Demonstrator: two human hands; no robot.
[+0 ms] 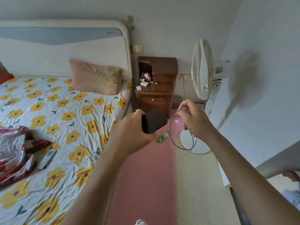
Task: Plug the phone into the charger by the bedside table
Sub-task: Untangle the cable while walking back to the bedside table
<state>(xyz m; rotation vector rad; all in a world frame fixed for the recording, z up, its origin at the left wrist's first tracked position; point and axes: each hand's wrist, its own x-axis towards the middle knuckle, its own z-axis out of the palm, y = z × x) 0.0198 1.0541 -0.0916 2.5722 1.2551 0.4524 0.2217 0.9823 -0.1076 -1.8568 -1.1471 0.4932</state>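
Note:
My left hand [129, 129] grips a black phone [154, 120], screen up and dark, held over the floor beside the bed. My right hand [193, 117] pinches a thin pale charging cable [174, 142] that hangs in loose loops below it; one connector end [178, 122] sticks out near my fingers, a short gap from the phone's right edge. Ahead stands the brown wooden bedside table [157, 85] with a white charger block [144, 83] on its shelf. A wall socket [138, 48] sits above the table and another socket [186, 77] to its right.
A bed [53, 119] with a yellow-flower sheet fills the left; a pink pillow [95, 77], a crumpled blanket [14, 148] and a remote [47, 159] lie on it. A white standing fan [203, 70] is on the right. A green bottle [163, 136] lies on the pink floor mat [146, 176].

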